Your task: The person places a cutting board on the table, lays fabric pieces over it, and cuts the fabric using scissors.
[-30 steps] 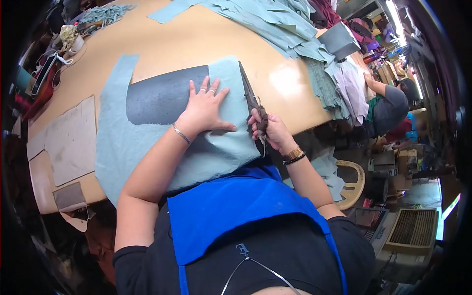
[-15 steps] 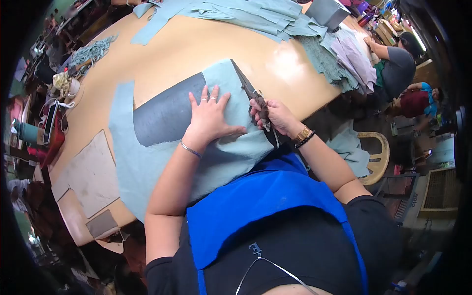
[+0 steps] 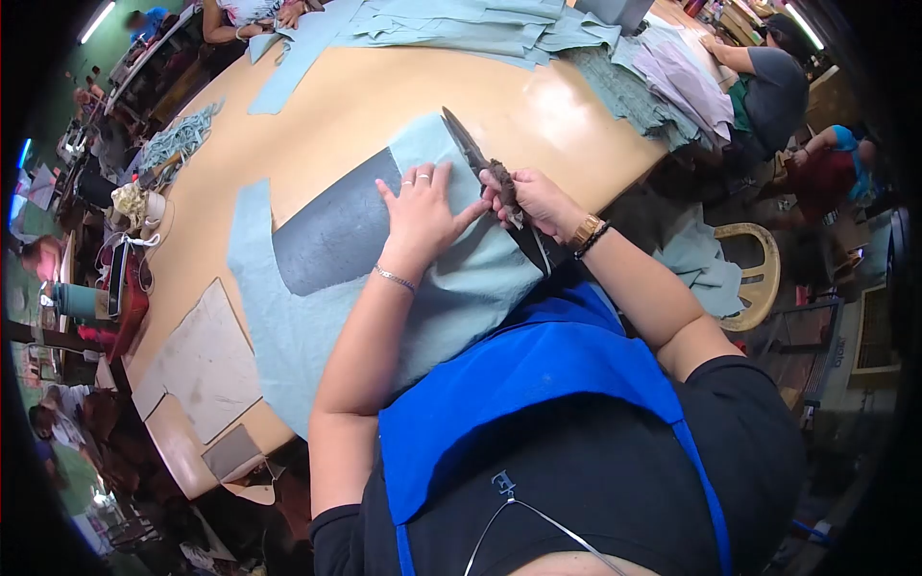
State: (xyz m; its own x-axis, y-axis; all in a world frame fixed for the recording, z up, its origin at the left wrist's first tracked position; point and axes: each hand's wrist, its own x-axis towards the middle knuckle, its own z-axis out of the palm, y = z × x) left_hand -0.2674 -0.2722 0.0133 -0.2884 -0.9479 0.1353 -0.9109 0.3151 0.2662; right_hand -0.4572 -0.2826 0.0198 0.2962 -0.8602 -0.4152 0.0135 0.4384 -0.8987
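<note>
A sheet of light blue-green cloth [image 3: 461, 288] lies on the table and drapes toward my apron. On top of it rests a dark grey rectangular panel [image 3: 331, 230]. My left hand [image 3: 423, 216] presses flat on the cloth at the panel's right end, fingers stretched and thumb pointing at the scissors. In my right hand [image 3: 543, 204] is a large pair of scissors [image 3: 466, 141] with cloth-wrapped handles. Their blades point away from me along the cloth's right edge. How far apart the blades stand, I cannot tell.
A pale flat pattern piece [image 3: 206, 360] lies at the table's [image 3: 375, 91] left. Stacked blue-green cloth [image 3: 451, 24] and lilac cloth [image 3: 682, 86] cover the far side. Thin scraps [image 3: 178, 134] sit at the left edge. A yellow chair [image 3: 764, 278] holds more cloth. Other people work around.
The fingers of my left hand have drawn closer together on the cloth. My head view has shifted, bringing another person's hands into sight at the far edge. The scissors stay in my right hand.
</note>
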